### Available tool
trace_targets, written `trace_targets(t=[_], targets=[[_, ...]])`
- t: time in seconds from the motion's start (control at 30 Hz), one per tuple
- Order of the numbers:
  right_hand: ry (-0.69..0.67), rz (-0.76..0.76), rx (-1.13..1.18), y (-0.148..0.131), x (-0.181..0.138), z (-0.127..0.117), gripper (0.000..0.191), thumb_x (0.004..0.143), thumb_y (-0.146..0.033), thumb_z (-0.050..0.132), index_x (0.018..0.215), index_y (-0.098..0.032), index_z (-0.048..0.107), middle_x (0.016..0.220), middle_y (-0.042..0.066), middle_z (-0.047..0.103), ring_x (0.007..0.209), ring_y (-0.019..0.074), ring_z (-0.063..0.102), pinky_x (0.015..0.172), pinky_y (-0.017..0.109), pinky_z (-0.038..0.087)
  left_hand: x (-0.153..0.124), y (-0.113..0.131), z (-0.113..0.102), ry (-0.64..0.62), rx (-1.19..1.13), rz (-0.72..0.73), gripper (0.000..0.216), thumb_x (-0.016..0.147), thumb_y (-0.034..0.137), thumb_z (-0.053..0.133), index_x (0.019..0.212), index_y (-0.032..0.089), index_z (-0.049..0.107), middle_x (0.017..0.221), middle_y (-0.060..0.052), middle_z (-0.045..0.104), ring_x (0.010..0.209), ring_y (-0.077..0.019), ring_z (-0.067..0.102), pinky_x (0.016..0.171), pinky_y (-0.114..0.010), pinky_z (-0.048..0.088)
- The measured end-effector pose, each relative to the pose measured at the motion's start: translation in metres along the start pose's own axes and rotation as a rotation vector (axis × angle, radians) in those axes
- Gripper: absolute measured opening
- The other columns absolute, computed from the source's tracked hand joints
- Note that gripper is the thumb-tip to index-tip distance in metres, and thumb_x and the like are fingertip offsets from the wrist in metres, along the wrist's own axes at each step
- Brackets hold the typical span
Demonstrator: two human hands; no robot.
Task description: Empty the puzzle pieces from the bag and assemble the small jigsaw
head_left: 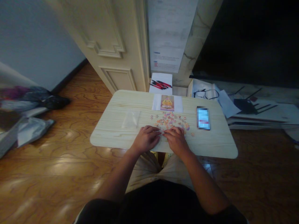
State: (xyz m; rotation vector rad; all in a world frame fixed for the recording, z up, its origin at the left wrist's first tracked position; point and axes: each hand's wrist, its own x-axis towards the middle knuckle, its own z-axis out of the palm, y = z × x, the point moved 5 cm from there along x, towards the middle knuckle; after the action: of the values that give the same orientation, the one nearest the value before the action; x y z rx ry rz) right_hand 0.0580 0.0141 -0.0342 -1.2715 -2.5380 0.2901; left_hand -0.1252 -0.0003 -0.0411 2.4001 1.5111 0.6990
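Many small jigsaw puzzle pieces, mostly orange and pink, lie loosely spread on a pale wood-grain table. My left hand rests at the near-left edge of the pieces, fingers bent and drawn together. Opposite it, my right hand curls its fingers at the near edge of the pile. The fingertips of both hands almost meet, and whatever they pinch is too small to make out. Behind the pieces lies a white sheet with a picture of a yellow figure. A clear plastic bag is left of my hands.
On the table's right side lies a lit phone. Beyond the far edge, red and black pens rest on white paper. A low white cabinet holds glasses and a black router. Bags sit on the floor at left.
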Motion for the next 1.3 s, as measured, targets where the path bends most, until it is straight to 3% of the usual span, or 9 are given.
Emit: trace_targets(t=[0.3,0.6,0.73,0.9,1.07,1.17,1.3], targets=[[0.061,0.151,-0.103,0.019,0.007,-0.01,0.017,0.101,-0.034,0.061,0.108,-0.027,0.075,0.114,0.007,0.072,0.115,0.0286,0.051,0.102,0.048,0.033,0.011,-0.004,0.003,0.035,0.053,-0.046,0.033,0.099,0.031,0.055,0.128,0.029,0.07,0.137,-0.005,0.067,0.122,-0.0269,0.059,0.103,-0.049,0.049],[0.185,0.33,-0.115,0.038,0.002,-0.011,0.025,0.097,-0.047,0.065,0.097,-0.024,0.073,0.106,0.011,0.068,0.109,0.0319,0.05,0.091,0.047,0.035,0.01,-0.023,0.002,0.186,0.037,-0.206,0.025,0.1,0.04,0.056,0.107,0.026,0.076,0.12,-0.007,0.072,0.112,-0.0255,0.063,0.1,-0.046,0.051],[0.211,0.327,-0.088,0.04,0.001,-0.016,0.027,0.097,-0.048,0.064,0.1,-0.024,0.075,0.11,0.011,0.068,0.11,0.0316,0.051,0.093,0.047,0.035,0.012,-0.024,-0.002,0.229,0.048,-0.236,0.027,0.1,0.042,0.056,0.108,0.025,0.076,0.117,-0.008,0.072,0.109,-0.0255,0.065,0.099,-0.046,0.052],[0.149,0.223,-0.05,0.032,-0.01,-0.019,0.023,0.1,-0.03,0.055,0.108,-0.027,0.076,0.12,0.007,0.07,0.117,0.0291,0.052,0.103,0.047,0.035,0.014,0.009,0.006,0.085,0.01,-0.028,0.032,0.101,0.04,0.053,0.125,0.027,0.07,0.135,-0.008,0.067,0.125,-0.0257,0.061,0.108,-0.046,0.049],[0.123,0.236,-0.083,0.033,-0.022,-0.014,0.043,0.099,-0.021,0.048,0.138,-0.028,0.065,0.151,0.004,0.056,0.141,0.0289,0.041,0.119,0.048,0.027,0.025,0.039,0.025,-0.057,0.07,0.076,0.057,0.099,0.05,0.055,0.152,0.031,0.049,0.163,-0.007,0.042,0.152,-0.0345,0.036,0.125,-0.057,0.031],[0.084,0.25,-0.113,0.043,-0.026,-0.008,0.05,0.102,-0.025,0.045,0.151,-0.027,0.053,0.162,0.004,0.044,0.15,0.0303,0.032,0.122,0.051,0.024,0.033,0.04,0.032,-0.088,0.096,0.056,0.065,0.098,0.055,0.054,0.158,0.032,0.041,0.166,-0.006,0.037,0.156,-0.036,0.028,0.127,-0.06,0.025],[0.052,0.26,-0.101,0.062,-0.025,-0.005,0.048,0.104,-0.025,0.041,0.15,-0.026,0.053,0.163,0.003,0.043,0.151,0.0302,0.033,0.122,0.053,0.025,0.035,0.025,0.03,-0.076,0.117,0.01,0.066,0.099,0.056,0.051,0.158,0.03,0.039,0.167,-0.007,0.035,0.156,-0.0356,0.029,0.127,-0.059,0.026]])
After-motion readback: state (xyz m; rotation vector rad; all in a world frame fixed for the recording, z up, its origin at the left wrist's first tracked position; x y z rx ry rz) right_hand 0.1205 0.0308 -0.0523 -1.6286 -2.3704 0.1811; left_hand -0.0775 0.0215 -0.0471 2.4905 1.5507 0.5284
